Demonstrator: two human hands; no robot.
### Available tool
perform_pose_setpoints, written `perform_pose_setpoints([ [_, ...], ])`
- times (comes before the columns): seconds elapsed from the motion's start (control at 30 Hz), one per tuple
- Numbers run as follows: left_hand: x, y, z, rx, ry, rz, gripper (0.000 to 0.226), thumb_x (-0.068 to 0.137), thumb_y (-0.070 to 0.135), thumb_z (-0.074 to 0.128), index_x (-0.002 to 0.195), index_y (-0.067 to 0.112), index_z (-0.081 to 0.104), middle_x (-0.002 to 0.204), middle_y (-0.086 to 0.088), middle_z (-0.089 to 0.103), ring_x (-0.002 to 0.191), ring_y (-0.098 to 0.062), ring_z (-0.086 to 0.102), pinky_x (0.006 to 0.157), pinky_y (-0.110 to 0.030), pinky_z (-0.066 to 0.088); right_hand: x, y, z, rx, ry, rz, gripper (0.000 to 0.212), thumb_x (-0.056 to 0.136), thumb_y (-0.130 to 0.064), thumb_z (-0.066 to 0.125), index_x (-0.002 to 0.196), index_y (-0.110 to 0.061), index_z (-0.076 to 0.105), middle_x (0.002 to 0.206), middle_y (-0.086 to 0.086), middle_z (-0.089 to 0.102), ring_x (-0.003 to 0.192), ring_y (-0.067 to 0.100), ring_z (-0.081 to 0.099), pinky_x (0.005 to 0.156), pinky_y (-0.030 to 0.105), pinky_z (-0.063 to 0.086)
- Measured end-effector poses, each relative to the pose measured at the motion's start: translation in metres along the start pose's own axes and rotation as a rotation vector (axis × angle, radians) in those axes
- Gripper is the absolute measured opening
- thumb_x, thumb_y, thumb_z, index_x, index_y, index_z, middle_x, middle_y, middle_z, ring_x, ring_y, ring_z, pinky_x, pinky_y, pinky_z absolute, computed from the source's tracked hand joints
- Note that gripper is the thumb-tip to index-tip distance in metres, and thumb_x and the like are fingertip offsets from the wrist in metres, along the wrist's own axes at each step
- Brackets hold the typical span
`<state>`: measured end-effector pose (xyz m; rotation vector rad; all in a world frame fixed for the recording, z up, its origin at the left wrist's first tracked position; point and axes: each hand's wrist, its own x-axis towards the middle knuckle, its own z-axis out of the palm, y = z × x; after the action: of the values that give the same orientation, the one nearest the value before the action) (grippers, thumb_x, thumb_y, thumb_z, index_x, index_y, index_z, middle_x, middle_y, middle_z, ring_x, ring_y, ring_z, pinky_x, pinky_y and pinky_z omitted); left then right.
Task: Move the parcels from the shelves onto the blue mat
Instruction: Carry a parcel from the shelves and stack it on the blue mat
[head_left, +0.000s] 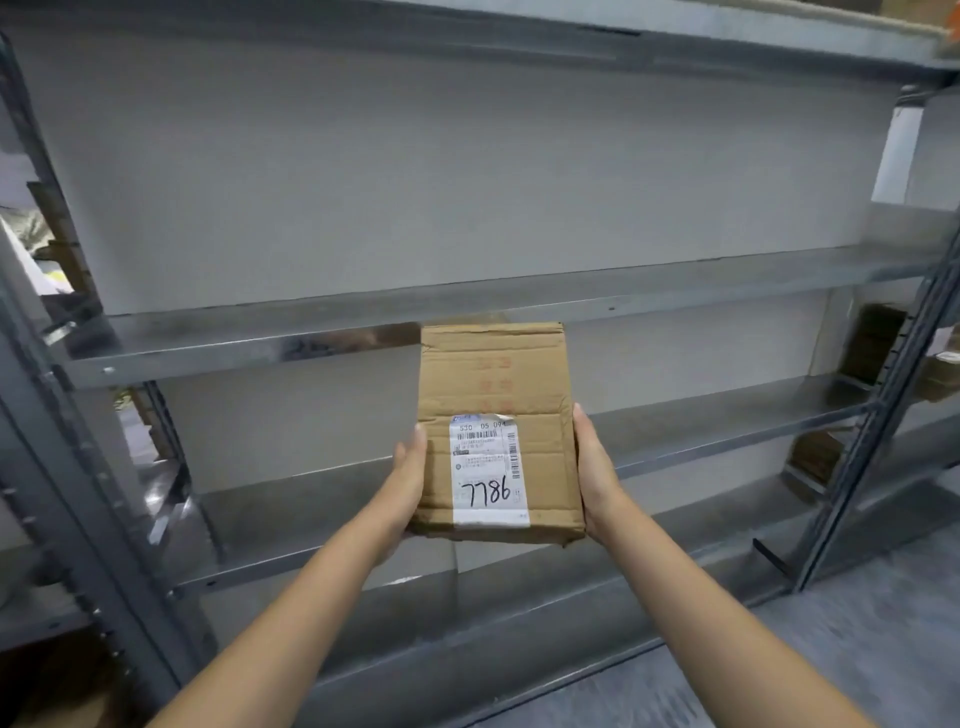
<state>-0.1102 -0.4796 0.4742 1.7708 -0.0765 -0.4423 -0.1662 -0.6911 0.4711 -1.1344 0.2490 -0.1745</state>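
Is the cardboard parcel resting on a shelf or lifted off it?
Lifted off: left hand and right hand grip the parcel, overlapping a shelf edge.

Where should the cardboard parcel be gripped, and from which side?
Grip the parcel by its long sides near the labelled end, one hand from each side, as the left hand and right hand do: it is flat, creased, and looks too wide for one.

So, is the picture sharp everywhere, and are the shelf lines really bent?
Head view: the parcel and its label are sharp; the frame edges, like the right shelf post, are smeared. Head view: the bend is probably wide-angle distortion; soft glare lies on the shelf edge left of the parcel.
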Motion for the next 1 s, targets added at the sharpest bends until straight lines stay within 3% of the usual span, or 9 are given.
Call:
perform_pose_setpoints([
  [0.03, -0.005, 0.000, -0.002, -0.138, 0.016, -0.022, 0.083, 0.082, 0.082, 0.023, 0.152, 0.040, 0.008, 0.148, 0.000, 0.043, 0.111, -0.023, 0.058, 0.080, -0.041, 0.057, 0.001, 0.004, 0.005, 0.000, 0.025, 0.014, 0.066, 0.093, -0.069, 0.034, 0.118, -0.021, 0.071, 0.117, 0.010, 0.071, 0.109, 0.030, 0.068, 0.097, 0.047, 0.053],
  [0.17, -0.015, -0.016, -0.027, -0.316, 0.135, 0.048, 0.052, 0.092, 0.069, 0.032, 0.127, 0.032, 0.042, 0.125, -0.004, 0.062, 0.108, -0.025, 0.063, 0.094, -0.053, 0.051, 0.006, 0.025, 0.033, 0.003, 0.050, 0.062, 0.059, 0.093, -0.066, 0.040, 0.099, -0.022, 0.079, 0.106, 0.007, 0.075, 0.096, 0.025, 0.073, 0.085, 0.040, 0.059],
  [0.27, -0.022, -0.046, -0.056, -0.335, 0.201, 0.085, 0.046, 0.097, 0.062, 0.029, 0.128, 0.036, 0.051, 0.123, 0.001, 0.066, 0.112, -0.018, 0.063, 0.099, -0.045, 0.049, 0.008, 0.049, 0.065, -0.033, -0.033, 0.150, 0.063, 0.095, -0.065, 0.037, 0.116, -0.017, 0.072, 0.112, 0.008, 0.074, 0.105, 0.028, 0.070, 0.096, 0.044, 0.053],
  [0.37, -0.039, -0.084, -0.091, -0.355, 0.271, 0.011, 0.048, 0.093, 0.068, 0.028, 0.096, 0.050, 0.072, 0.098, 0.013, 0.076, 0.088, -0.004, 0.072, 0.073, -0.025, 0.054, 0.008, 0.087, 0.100, -0.074, -0.098, 0.230, 0.063, 0.096, -0.063, 0.035, 0.123, -0.017, 0.068, 0.117, 0.009, 0.072, 0.113, 0.029, 0.065, 0.102, 0.046, 0.049],
  [0.43, -0.052, -0.115, -0.115, -0.365, 0.342, -0.048, 0.049, 0.093, 0.069, 0.029, 0.084, 0.053, 0.073, 0.092, 0.012, 0.076, 0.081, -0.003, 0.072, 0.072, -0.026, 0.050, 0.003, 0.117, 0.123, -0.108, -0.134, 0.293, 0.060, 0.096, -0.063, 0.036, 0.120, -0.018, 0.069, 0.112, 0.008, 0.073, 0.108, 0.029, 0.068, 0.098, 0.045, 0.052],
  [0.5, -0.068, -0.142, -0.136, -0.413, 0.398, -0.093, 0.054, 0.094, 0.067, 0.029, 0.089, 0.043, 0.076, 0.093, 0.007, 0.077, 0.082, -0.008, 0.073, 0.073, -0.030, 0.052, -0.004, 0.148, 0.146, -0.149, -0.174, 0.367, 0.060, 0.096, -0.064, 0.035, 0.117, -0.019, 0.070, 0.110, 0.009, 0.074, 0.104, 0.029, 0.069, 0.095, 0.046, 0.053],
  [0.63, -0.104, -0.183, -0.185, -0.501, 0.568, -0.200, 0.047, 0.098, 0.060, 0.032, 0.097, 0.032, 0.069, 0.076, 0.009, 0.076, 0.066, -0.005, 0.072, 0.049, -0.017, 0.051, -0.019, 0.206, 0.198, -0.242, -0.264, 0.494, 0.066, 0.094, -0.069, 0.030, 0.107, -0.022, 0.074, 0.101, 0.009, 0.076, 0.088, 0.027, 0.074, 0.070, 0.035, 0.060],
  [0.77, -0.153, -0.218, -0.253, -0.553, 0.776, -0.220, 0.044, 0.101, 0.052, 0.032, 0.095, 0.025, 0.067, 0.067, 0.012, 0.074, 0.060, 0.001, 0.069, 0.049, -0.015, 0.049, -0.046, 0.252, 0.281, -0.378, -0.422, 0.569, 0.071, 0.089, -0.075, 0.032, 0.113, -0.021, 0.071, 0.105, 0.010, 0.075, 0.098, 0.030, 0.072, 0.094, 0.047, 0.054],
  [1.0, -0.268, -0.258, -0.370, -0.713, 1.092, -0.213, 0.045, 0.103, 0.040, 0.032, 0.078, 0.018, 0.062, 0.048, 0.011, 0.066, 0.042, 0.003, 0.062, 0.036, -0.009, 0.042, -0.110, 0.333, 0.450, -0.580, -0.716, 0.572, 0.064, 0.088, -0.074, 0.036, 0.109, -0.023, 0.070, 0.101, 0.007, 0.076, 0.092, 0.024, 0.073, 0.090, 0.044, 0.054],
])
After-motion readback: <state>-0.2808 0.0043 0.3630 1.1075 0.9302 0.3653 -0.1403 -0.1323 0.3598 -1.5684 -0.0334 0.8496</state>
